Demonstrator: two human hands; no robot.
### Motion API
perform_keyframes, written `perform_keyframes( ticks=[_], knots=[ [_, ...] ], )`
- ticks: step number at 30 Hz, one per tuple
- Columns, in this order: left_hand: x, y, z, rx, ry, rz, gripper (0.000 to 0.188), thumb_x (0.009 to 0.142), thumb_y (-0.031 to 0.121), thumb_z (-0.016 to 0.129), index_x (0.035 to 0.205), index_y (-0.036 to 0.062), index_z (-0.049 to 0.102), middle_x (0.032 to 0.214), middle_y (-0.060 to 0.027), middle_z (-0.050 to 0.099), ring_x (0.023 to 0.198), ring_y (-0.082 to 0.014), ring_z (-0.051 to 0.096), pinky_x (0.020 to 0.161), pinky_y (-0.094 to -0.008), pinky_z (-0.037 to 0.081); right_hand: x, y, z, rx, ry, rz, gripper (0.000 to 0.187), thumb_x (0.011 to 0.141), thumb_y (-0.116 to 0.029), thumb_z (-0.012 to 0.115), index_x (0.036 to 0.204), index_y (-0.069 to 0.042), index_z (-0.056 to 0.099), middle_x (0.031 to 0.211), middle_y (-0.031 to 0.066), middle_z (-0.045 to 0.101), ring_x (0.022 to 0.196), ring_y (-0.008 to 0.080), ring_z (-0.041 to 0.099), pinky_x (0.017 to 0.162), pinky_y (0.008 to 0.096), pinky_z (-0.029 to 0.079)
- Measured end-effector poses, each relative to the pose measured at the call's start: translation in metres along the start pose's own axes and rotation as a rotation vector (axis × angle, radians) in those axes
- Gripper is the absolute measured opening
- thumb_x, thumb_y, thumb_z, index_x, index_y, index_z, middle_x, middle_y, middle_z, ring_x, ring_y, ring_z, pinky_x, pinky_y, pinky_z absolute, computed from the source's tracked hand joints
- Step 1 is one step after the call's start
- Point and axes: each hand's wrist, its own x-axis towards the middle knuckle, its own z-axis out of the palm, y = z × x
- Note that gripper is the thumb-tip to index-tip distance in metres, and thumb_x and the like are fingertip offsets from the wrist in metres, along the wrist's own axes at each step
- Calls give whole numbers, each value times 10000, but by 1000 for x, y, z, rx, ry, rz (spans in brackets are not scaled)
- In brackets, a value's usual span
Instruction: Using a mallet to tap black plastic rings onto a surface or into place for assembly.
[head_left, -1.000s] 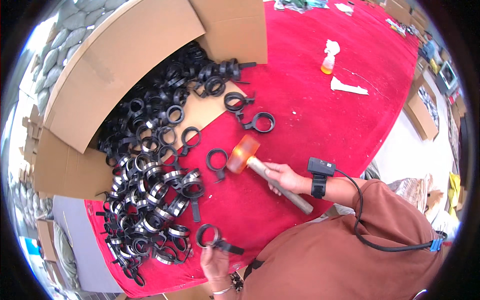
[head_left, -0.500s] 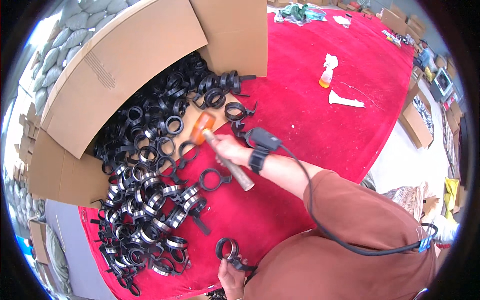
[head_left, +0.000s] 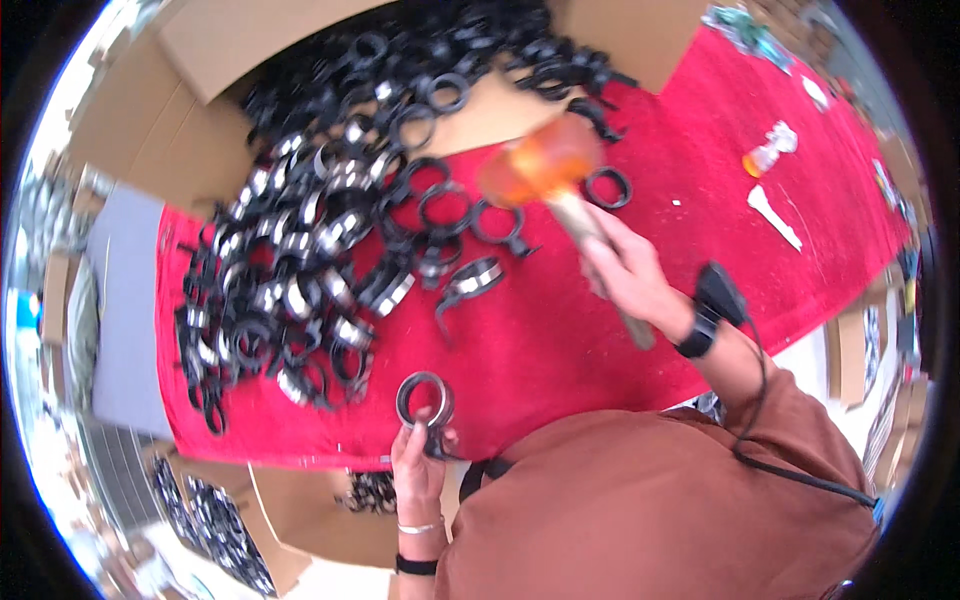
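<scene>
My right hand [head_left: 632, 272] is wrapped round the pale handle of a mallet [head_left: 541, 163]. Its translucent orange head is raised over the red cloth [head_left: 560, 345], smeared by motion. Lower down, near the front edge, my left hand [head_left: 415, 470] pinches a black ring clamp [head_left: 446, 402] by its tail, the ring standing upright and a silvery band showing inside. A heap of similar black ring clamps [head_left: 300, 240], many with shiny metal bands, lies to the left of the mallet. One loose clamp with a silver band [head_left: 474, 278] rests between the heap and my right hand.
Behind the heap, an open cardboard box [head_left: 150, 130] spills more black clamps. At the far right lie a bottle with orange liquid [head_left: 757, 162] and a white strip [head_left: 772, 215]. Below the front edge stands another cardboard box [head_left: 310, 505] with black parts inside.
My view has shifted, so the heap and box sit higher in it. The mallet and my right hand have moved right, away from the box. My left hand still holds the ring clamp.
</scene>
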Motion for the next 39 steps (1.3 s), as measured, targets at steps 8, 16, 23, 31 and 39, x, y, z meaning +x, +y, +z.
perform_keyframes(
  ticks=[8,16,23,31,39],
  knots=[
    [-51,-17,-61,694,259,261,202,934,177,522,993,-15,550,847,-27,579,702,-85,497,659,-233,420,-102,40,32,-87,-332,268,333,920,-188,525,1205,-16,504,687,-1,533,560,61,520,503,241,451],
    [-56,-42,-90,585,250,286,302,956,269,480,935,-21,563,784,-67,618,711,-124,560,688,-279,453,-133,48,96,-358,-411,152,327,873,-218,604,1123,-15,547,788,139,616,734,196,611,679,342,488],
    [-53,-41,-98,438,193,226,384,973,349,410,915,4,568,742,-60,616,688,-123,536,692,-271,430,-160,46,120,-394,-361,154,345,876,-214,593,1152,-24,510,904,174,608,828,220,606,725,366,478],
    [-45,-47,-103,555,163,244,428,966,372,405,884,-10,581,706,-82,629,641,-145,554,649,-287,443,-215,-16,145,-346,-326,-119,508,886,-109,537,1366,-61,378,970,199,621,881,222,642,788,319,492],
    [-36,-46,-93,452,151,160,391,948,394,445,876,14,510,684,-98,628,622,-145,559,624,-281,441,-240,40,151,-585,-330,-249,531,875,-129,564,1369,-72,378,912,215,576,826,363,603,712,392,482]
  ],
)
